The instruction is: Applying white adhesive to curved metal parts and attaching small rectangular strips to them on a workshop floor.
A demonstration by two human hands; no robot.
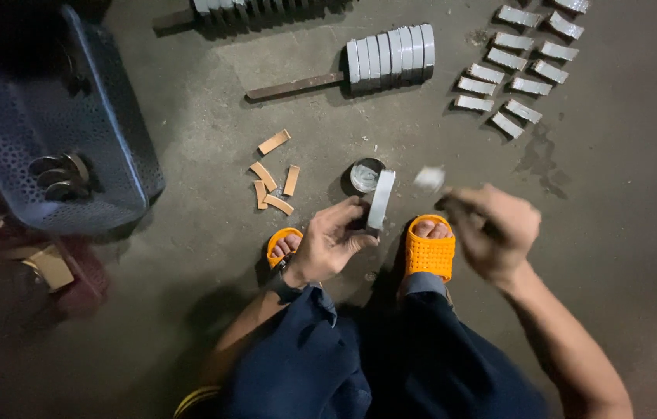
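Observation:
My left hand (331,242) grips a curved grey metal piece (380,199), held upright just above the floor between my feet. My right hand (493,230) is blurred and closed on a thin brush handle; its pale, paste-covered tip (429,178) hovers right of the metal piece. A small round tin (364,175) of pale paste sits on the concrete just behind the piece. My feet wear orange slippers (430,253).
Several tan curved strips (274,180) lie left of the tin. A stack of grey pieces on a bar (390,54) stands behind, and several grey pieces (518,66) lie spread at the far right. A blue perforated basket (49,124) sits at left.

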